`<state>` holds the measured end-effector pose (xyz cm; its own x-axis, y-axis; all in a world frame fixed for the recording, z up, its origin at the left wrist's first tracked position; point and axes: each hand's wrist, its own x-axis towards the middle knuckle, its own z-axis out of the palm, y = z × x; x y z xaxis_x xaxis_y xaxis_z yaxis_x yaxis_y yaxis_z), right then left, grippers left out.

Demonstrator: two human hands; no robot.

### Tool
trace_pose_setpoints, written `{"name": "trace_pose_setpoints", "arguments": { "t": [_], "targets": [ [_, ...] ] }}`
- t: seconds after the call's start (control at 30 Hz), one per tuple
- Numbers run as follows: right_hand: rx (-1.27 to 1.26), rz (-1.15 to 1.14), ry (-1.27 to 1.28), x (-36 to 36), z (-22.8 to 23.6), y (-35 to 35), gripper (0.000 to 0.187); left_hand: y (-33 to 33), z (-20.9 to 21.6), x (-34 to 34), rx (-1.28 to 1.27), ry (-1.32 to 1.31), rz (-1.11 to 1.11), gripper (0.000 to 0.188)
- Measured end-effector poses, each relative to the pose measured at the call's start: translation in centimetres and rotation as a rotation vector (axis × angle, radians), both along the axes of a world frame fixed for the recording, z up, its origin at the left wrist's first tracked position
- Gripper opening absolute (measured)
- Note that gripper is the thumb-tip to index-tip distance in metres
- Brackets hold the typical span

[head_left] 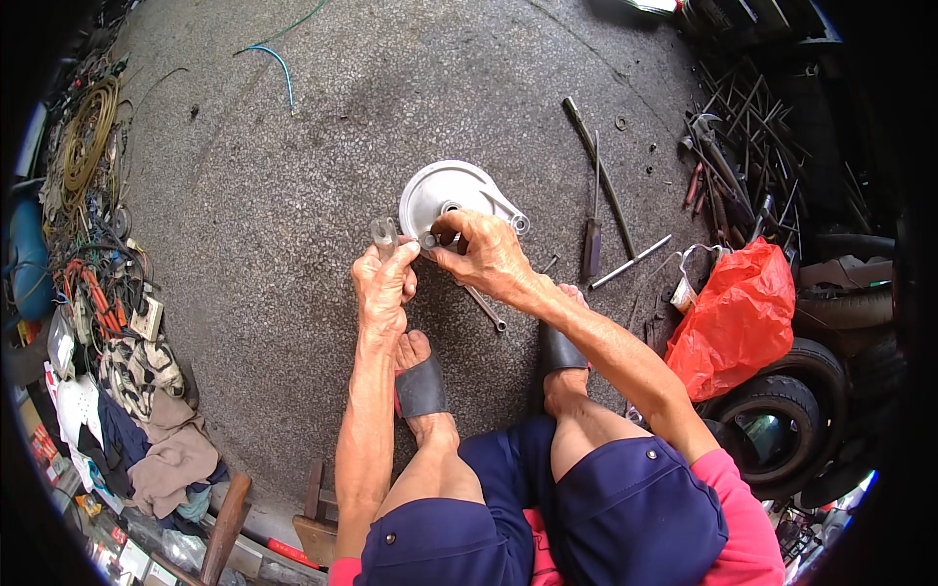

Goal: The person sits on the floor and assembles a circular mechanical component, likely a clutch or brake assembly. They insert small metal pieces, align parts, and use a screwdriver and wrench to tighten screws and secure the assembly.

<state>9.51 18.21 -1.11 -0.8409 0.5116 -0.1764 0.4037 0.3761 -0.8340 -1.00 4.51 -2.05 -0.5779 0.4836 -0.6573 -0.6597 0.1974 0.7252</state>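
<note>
My left hand (381,283) is closed round a small greyish bracket-like piece (384,232) that sticks up past the fingers; its exact kind is unclear. Just beside it, my right hand (489,256) pinches a small round metal part (427,240), and the fingertips of both hands nearly meet. Under and beyond them, a round silver brake drum plate (430,186) lies on the floor, its arm with a ringed end (521,225) pointing right. My right hand hides part of the plate's hub. A wrench (486,309) lies below the right hand.
On the right lie a dark rod (604,176), a screwdriver (592,244), a silver rod (630,262), a red plastic bag (743,313), tires (782,410) and a heap of tools (723,156). Cables (93,146) and cloths (171,459) line the left. A blue hose piece (278,63) lies far off.
</note>
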Motion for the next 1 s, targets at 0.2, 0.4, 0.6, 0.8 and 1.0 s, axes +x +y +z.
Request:
{"name": "trace_pose_setpoints", "arguments": {
  "t": [0.2, 0.4, 0.6, 0.8, 1.0],
  "targets": [
    [-0.039, 0.01, -0.022, -0.2, 0.4, 0.2, 0.021, 0.2, 0.4, 0.3, -0.024, 0.058, -0.001, 0.015],
    [0.02, 0.032, 0.0, -0.1, 0.0, 0.3, 0.022, 0.1, -0.1, 0.6, -0.025, 0.029, 0.027, 0.016],
    [0.037, 0.052, 0.006, 0.0, 0.1, 0.4, 0.022, 0.3, 0.5, 0.9, -0.033, 0.128, 0.015, 0.018],
    [0.121, 0.063, 0.032, 0.2, -0.6, 0.1, 0.027, 0.3, 0.2, 0.4, -0.052, 0.12, -0.012, 0.019],
    [0.135, 0.074, 0.022, 0.1, -0.4, 0.1, 0.025, 0.0, 0.3, 0.5, -0.045, 0.083, -0.008, 0.018]
  ]
}}
